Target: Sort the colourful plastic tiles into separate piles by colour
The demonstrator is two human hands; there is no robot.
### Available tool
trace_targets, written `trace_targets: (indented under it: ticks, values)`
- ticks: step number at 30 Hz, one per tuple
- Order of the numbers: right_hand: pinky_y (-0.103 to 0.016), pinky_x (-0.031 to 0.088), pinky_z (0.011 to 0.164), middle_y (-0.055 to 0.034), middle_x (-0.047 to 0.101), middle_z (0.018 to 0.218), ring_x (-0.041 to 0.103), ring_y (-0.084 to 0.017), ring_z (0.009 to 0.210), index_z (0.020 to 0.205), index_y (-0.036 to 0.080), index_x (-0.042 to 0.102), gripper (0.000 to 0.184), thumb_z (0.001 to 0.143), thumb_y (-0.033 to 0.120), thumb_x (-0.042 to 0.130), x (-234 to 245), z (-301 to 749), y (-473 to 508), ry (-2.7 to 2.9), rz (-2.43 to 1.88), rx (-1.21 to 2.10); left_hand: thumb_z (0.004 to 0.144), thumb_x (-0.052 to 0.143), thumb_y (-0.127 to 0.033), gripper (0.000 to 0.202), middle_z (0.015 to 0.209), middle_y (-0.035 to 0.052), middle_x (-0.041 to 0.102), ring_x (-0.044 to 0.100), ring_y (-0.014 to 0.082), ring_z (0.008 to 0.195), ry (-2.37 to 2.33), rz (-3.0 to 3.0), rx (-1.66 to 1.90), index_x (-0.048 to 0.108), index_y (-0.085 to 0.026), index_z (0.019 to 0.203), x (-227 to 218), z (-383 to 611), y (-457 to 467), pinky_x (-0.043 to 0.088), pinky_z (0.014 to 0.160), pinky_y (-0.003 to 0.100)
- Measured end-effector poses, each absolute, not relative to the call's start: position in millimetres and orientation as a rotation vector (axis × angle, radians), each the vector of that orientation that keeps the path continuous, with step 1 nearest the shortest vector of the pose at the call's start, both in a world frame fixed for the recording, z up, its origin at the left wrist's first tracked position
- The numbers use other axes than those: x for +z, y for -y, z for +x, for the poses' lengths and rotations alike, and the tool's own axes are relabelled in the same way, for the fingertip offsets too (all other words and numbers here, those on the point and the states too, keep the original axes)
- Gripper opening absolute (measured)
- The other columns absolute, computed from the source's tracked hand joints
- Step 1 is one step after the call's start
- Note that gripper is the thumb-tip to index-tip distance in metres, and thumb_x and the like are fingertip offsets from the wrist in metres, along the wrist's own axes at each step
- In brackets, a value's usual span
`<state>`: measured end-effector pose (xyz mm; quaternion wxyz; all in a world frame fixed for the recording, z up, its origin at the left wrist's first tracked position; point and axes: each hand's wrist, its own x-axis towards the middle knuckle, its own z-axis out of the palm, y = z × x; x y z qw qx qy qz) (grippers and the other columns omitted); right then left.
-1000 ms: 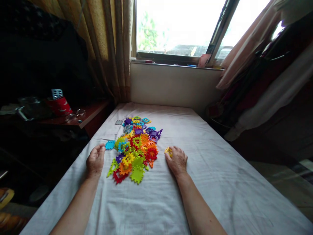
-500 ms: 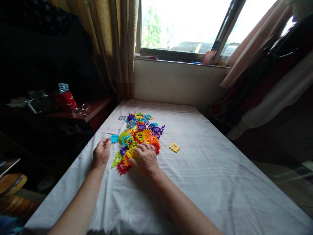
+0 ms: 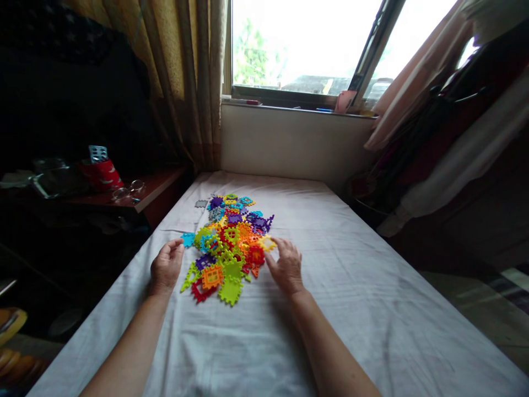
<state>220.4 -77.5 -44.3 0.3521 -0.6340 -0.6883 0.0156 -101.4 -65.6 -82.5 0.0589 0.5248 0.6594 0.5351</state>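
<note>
A heap of colourful plastic interlocking tiles (image 3: 231, 270) with notched edges lies on the sheet between my hands. To its left, my left hand (image 3: 166, 267) has its fingers closed, with the fingertips at the edge of a flat blue tile (image 3: 188, 239). At the right edge of the heap, my right hand (image 3: 287, 267) grips a yellow tile (image 3: 267, 243) between thumb and fingers. Nearest to me in the heap are a lime green tile (image 3: 230, 290), an orange window tile (image 3: 212, 277) and a red tile (image 3: 200, 292). Purple tiles (image 3: 261, 223) lie farther back.
The heap rests on a bed-like surface under a pale sheet (image 3: 351, 331). On the left, a dark wooden desk (image 3: 159, 184) carries eyeglasses (image 3: 129, 191) and a red container (image 3: 103, 175). Clothes (image 3: 446, 160) hang on the right. A window (image 3: 306, 49) is behind.
My right hand has moved right, off the front of the heap, and now has a yellow tile. The spot where a lone yellow tile lay is now behind that hand. My left hand barely moved.
</note>
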Motion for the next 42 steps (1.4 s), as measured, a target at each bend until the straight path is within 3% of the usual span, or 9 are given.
trace_targets:
  ticks: [3, 7, 9, 12, 17, 23, 27, 36, 42]
  values:
    - [-0.036, 0.041, 0.091, -0.0117, 0.064, 0.122, 0.058, -0.026, 0.112, 0.124, 0.022, 0.065, 0.036, 0.089, 0.027, 0.062, -49, 262, 69, 1.748, -1.975, 0.062, 0.089, 0.050, -0.050, 0.043, 0.116, 0.0097, 0.071, 0.066, 0.0244, 0.109, -1.936, 1.935, 1.546, 0.064, -0.020, 0.116, -65, -76, 78, 0.052, 0.099, 0.041]
    - [-0.035, 0.042, 0.088, -0.0095, 0.063, 0.126, 0.058, -0.025, 0.111, 0.120, 0.027, 0.068, 0.031, 0.090, 0.034, 0.062, -54, 282, 61, 1.950, -2.038, 0.022, 0.087, 0.058, -0.053, 0.056, 0.149, 0.0078, 0.052, 0.043, 0.0293, 0.140, -1.531, 2.704, 0.941, 0.055, -0.029, 0.138, -52, -22, 96, 0.022, 0.122, 0.054]
    - [-0.034, 0.042, 0.088, -0.0083, 0.063, 0.127, 0.059, -0.024, 0.111, 0.120, 0.028, 0.067, 0.029, 0.092, 0.033, 0.059, -54, 287, 56, 2.002, -2.028, 0.000, 0.079, 0.066, -0.060, 0.069, 0.156, 0.0073, 0.042, 0.033, 0.0334, 0.146, -1.419, 2.854, 0.670, 0.052, -0.034, 0.141, -52, 0, 98, 0.009, 0.122, 0.060]
    - [-0.035, 0.042, 0.090, -0.0095, 0.063, 0.129, 0.058, -0.025, 0.112, 0.122, 0.026, 0.067, 0.030, 0.094, 0.032, 0.056, -53, 299, 46, 1.907, -2.135, -0.031, 0.079, 0.066, -0.061, 0.066, 0.156, 0.0078, 0.043, 0.032, 0.0349, 0.146, -1.476, 2.858, 0.517, 0.055, -0.037, 0.139, -53, 11, 90, 0.002, 0.121, 0.064]
    - [-0.044, 0.040, 0.098, -0.0160, 0.055, 0.141, 0.053, -0.031, 0.123, 0.128, 0.022, 0.065, 0.038, 0.091, 0.029, 0.058, -55, 300, 32, 1.691, -2.162, -0.107, 0.080, 0.066, -0.057, 0.053, 0.156, 0.0089, 0.043, 0.032, 0.0353, 0.147, -1.793, 2.724, 0.543, 0.065, -0.034, 0.128, -49, -19, 67, 0.006, 0.121, 0.062]
    - [-0.038, 0.041, 0.100, -0.0059, 0.067, 0.126, 0.057, -0.022, 0.116, 0.109, 0.027, 0.073, 0.024, 0.090, 0.026, 0.059, -50, 227, 28, 2.066, -1.469, 0.104, 0.077, 0.069, -0.057, 0.058, 0.158, 0.0113, 0.038, 0.032, 0.0375, 0.146, -1.972, 2.589, 0.602, 0.064, -0.032, 0.130, -57, -53, 58, 0.017, 0.119, 0.064]
    - [-0.038, 0.041, 0.099, -0.0054, 0.070, 0.120, 0.058, -0.023, 0.114, 0.111, 0.027, 0.072, 0.024, 0.089, 0.032, 0.065, -45, 184, 26, 2.165, -1.359, 0.162, 0.082, 0.063, -0.055, 0.059, 0.157, 0.0143, 0.039, 0.038, 0.0360, 0.143, -1.923, 2.531, 0.726, 0.059, -0.029, 0.134, -66, -63, 58, 0.029, 0.114, 0.062]
    - [-0.036, 0.035, 0.098, -0.0007, 0.076, 0.096, 0.062, -0.018, 0.098, 0.087, 0.025, 0.073, 0.006, 0.087, 0.026, 0.067, -47, 178, 37, 2.276, -1.065, 0.298, 0.094, 0.048, -0.042, 0.033, 0.131, 0.0083, 0.065, 0.058, 0.0260, 0.123, -1.824, 2.472, 1.134, 0.069, -0.025, 0.114, -51, -73, 59, 0.042, 0.110, 0.048]
    - [-0.038, 0.035, 0.091, -0.0035, 0.073, 0.096, 0.058, -0.022, 0.097, 0.095, 0.029, 0.076, 0.013, 0.089, 0.034, 0.065, -40, 172, 23, 2.158, -1.455, 0.190, 0.094, 0.050, -0.039, 0.029, 0.123, 0.0084, 0.070, 0.062, 0.0263, 0.117, -1.874, 2.424, 1.199, 0.071, -0.023, 0.105, -52, -73, 58, 0.045, 0.107, 0.049]
